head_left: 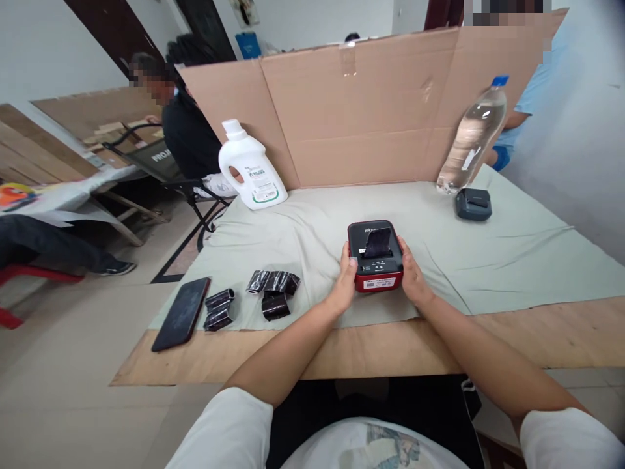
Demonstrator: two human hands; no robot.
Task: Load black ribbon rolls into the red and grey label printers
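Observation:
A small black-and-red box-shaped device (375, 267), with buttons on its top and a white label on its front, is on the cloth before me. It looks like a portable label printer. A dark strip (378, 243) lies over its top. My left hand (346, 279) is pressed to its left side and my right hand (413, 275) to its right side, so the two grip it between them. To the left lie dark shiny curled strips (276, 286) and a smaller bunch of similar strips (219, 309). Whatever is under the device is hidden.
A black phone (181, 314) lies at the table's left front corner. Behind stand a white jug (254, 169), a clear bottle with a blue cap (473, 137) and a small dark device (473, 204). A cardboard screen (361, 124) closes the back. People sit beyond on both sides.

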